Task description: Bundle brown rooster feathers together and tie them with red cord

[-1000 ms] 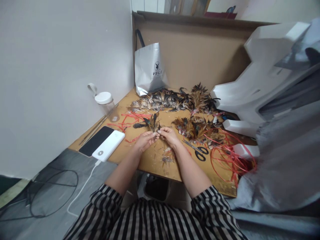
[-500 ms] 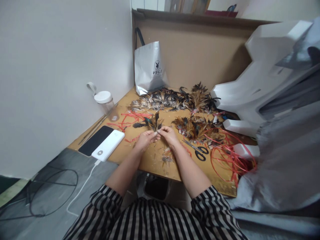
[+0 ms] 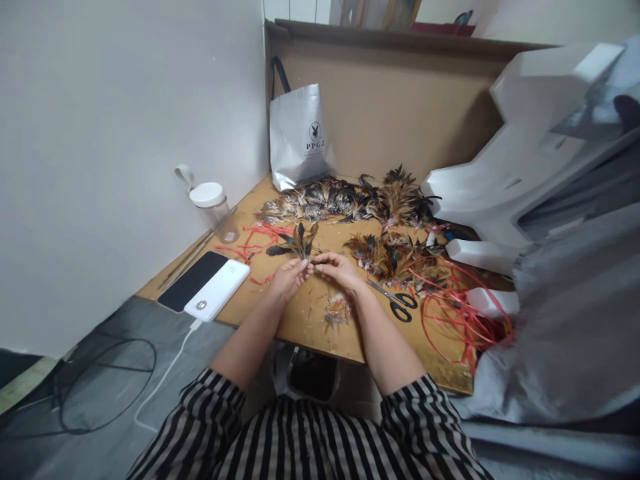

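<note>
- how far along is it?
- the bare left hand (image 3: 287, 280) pinches a small fan of black and brown feathers (image 3: 301, 241) by its stems, above the tan wooden table (image 3: 310, 328). the bare right hand (image 3: 341, 271) has its fingertips by the stems; i can't tell if they grip anything.
- what's done, what's left?
- this fan looks gathered, but i can't see if it's tied. one brown, fluffy feather heap (image 3: 387, 255) lies near the right hand.
- what's new?
- the fan sits more to the left than half a second ago, and the right fingers look straighter.

"PPGZ" on silver bag (image 3: 295, 140)
</note>
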The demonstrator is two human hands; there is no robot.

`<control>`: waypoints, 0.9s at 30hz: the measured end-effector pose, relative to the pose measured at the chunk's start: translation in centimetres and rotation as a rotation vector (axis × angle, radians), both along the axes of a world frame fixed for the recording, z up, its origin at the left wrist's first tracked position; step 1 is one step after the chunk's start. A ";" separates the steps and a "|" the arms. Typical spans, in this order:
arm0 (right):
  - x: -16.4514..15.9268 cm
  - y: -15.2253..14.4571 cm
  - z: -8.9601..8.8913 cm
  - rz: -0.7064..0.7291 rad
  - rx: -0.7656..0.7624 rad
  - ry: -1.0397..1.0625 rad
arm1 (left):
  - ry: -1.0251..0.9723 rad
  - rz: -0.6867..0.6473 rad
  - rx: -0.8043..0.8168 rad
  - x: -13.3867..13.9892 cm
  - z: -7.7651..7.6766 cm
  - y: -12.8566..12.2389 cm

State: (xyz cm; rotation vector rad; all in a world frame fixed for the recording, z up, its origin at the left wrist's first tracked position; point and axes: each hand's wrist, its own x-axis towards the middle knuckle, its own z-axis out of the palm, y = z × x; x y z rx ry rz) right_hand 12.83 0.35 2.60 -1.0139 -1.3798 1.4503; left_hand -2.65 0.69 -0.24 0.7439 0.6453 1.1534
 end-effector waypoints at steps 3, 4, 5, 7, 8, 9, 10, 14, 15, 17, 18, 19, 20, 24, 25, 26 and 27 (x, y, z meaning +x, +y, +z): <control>-0.5 -0.2 -0.3 0.109 -0.028 0.017 | -0.082 -0.015 -0.014 -0.2 0.0 0.1; -0.7 -0.2 -0.4 0.128 -0.032 0.032 | -0.094 -0.025 -0.013 -0.2 0.0 0.2; -0.8 -0.1 -0.5 0.136 -0.031 0.043 | -0.100 -0.029 -0.013 -0.2 -0.1 0.2; -0.8 0.0 -0.6 0.123 -0.016 0.033 | -0.100 -0.013 -0.017 -0.3 -0.1 0.2; -0.7 0.1 -0.5 0.100 -0.003 0.011 | -0.096 0.001 -0.020 -0.3 -0.1 0.2; -0.6 0.1 -0.4 0.065 0.009 -0.022 | -0.091 0.013 -0.022 -0.3 -0.1 0.2; -0.4 0.1 -0.3 0.023 0.018 -0.059 | -0.084 0.022 -0.024 -0.3 -0.1 0.2; 0.0 0.1 0.3 -0.119 0.059 -0.198 | -0.061 0.023 -0.026 -0.3 0.0 0.2; -0.1 0.1 0.4 -0.124 0.076 -0.218 | -0.057 0.020 -0.023 -0.3 0.0 0.2; -0.1 0.0 0.5 -0.103 0.106 -0.237 | -0.055 0.017 -0.016 -0.2 0.0 0.1; -0.2 0.1 0.5 -0.085 0.114 -0.239 | -0.056 0.017 -0.015 -0.2 0.1 0.1; -0.2 0.1 0.4 -0.069 0.117 -0.240 | -0.059 0.017 -0.016 -0.1 0.1 0.1; -0.2 0.1 0.3 -0.057 0.115 -0.242 | -0.062 0.014 -0.018 -0.1 0.1 0.1; -0.2 0.3 -0.2 -0.057 0.100 -0.263 | -0.061 -0.014 -0.023 -0.1 0.1 0.0; -0.1 0.3 -0.2 -0.065 0.104 -0.280 | -0.055 -0.016 -0.023 -0.2 0.1 0.0; -0.1 0.3 -0.1 -0.077 0.112 -0.303 | -0.048 -0.013 -0.022 -0.2 0.2 0.0; 0.0 0.2 0.0 -0.092 0.125 -0.328 | -0.040 -0.001 -0.019 -0.2 0.2 0.0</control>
